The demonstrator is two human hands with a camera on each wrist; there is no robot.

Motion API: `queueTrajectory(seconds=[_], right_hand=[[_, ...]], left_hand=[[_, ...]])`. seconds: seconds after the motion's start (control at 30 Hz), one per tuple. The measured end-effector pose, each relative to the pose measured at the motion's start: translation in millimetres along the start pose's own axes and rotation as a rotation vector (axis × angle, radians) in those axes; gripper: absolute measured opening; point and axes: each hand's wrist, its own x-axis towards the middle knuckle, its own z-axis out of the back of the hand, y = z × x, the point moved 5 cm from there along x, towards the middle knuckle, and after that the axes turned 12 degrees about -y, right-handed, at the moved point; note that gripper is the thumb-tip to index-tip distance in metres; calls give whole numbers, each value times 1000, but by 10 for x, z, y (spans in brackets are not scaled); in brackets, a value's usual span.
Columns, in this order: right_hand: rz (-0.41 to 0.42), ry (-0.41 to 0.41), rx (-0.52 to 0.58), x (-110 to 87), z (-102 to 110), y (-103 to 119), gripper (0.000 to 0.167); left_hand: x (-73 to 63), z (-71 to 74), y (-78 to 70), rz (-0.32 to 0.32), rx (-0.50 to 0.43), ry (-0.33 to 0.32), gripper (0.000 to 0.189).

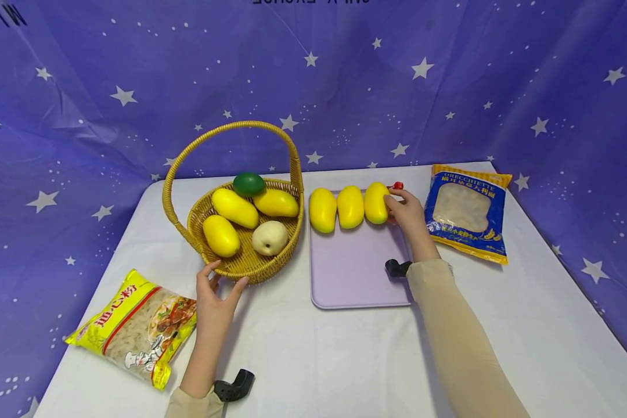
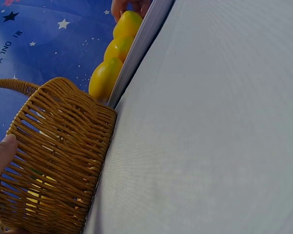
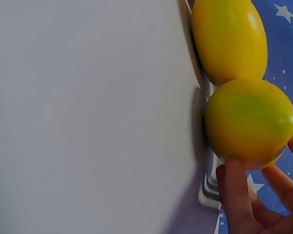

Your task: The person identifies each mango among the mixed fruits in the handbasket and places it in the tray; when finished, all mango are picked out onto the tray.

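My right hand (image 1: 409,217) holds the rightmost yellow mango (image 1: 376,203) by its right side, at the far edge of the pale purple tray (image 1: 352,273). In the right wrist view its fingertips (image 3: 237,183) touch that mango (image 3: 249,122) from more than one side. Two more mangoes (image 1: 350,206) lie beside it in a row. My left hand (image 1: 216,296) rests on the near side of the wicker basket (image 1: 258,273), thumb and fingers spread; the left wrist view shows the thumb (image 2: 4,153) against the weave. The basket contains several yellow mangoes (image 1: 222,235), a dark green oval fruit (image 1: 249,184) and a pale round fruit (image 1: 270,238).
A yellow pasta bag (image 1: 141,325) lies left of my left hand. The blue orecchiette bag (image 1: 465,209) lies right of the tray. A small red item (image 1: 397,185) shows behind my right hand. The basket's tall handle (image 1: 230,128) arches upward. A starry purple cloth hangs behind the table.
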Motion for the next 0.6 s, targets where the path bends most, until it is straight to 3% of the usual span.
queueTrajectory(seconds=[0.33,0.6], right_hand=[[217,-121,-167,-56,73,197,50],[300,-174,-231,-90,132,363,51]], left_hand=[[5,-4,24,10,4,2,66],[20,-8,37,36,11,10,66]])
